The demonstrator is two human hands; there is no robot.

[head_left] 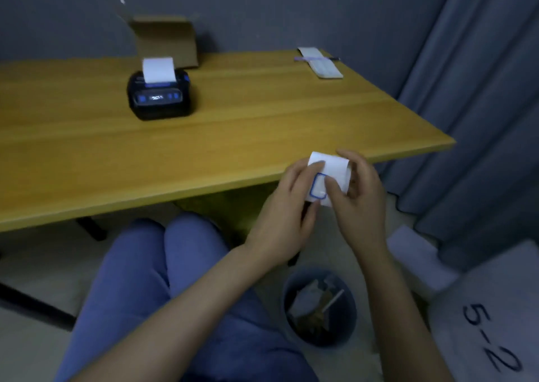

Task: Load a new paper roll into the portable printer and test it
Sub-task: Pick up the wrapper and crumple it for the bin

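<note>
Over table edge, both hands (284, 218) (360, 203) holding paper strip (332, 168), long axis upright

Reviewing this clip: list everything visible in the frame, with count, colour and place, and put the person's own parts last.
portable printer: one, black with blue buttons, left part of table, white paper sticking up from it
cardboard box: one, brown, open, behind the printer
table: one, yellowish wood
flat pack with band: one, pale, far right of table
paper strip: one, white with blue outlined rectangle, held in both hands off the table's near edge
waste bin: one, dark blue, on floor, scraps inside
curtain: grey-blue, right
box marked 5-2: one, white, lower right
left hand: holding strip
right hand: holding strip
legs: blue trousers
</note>
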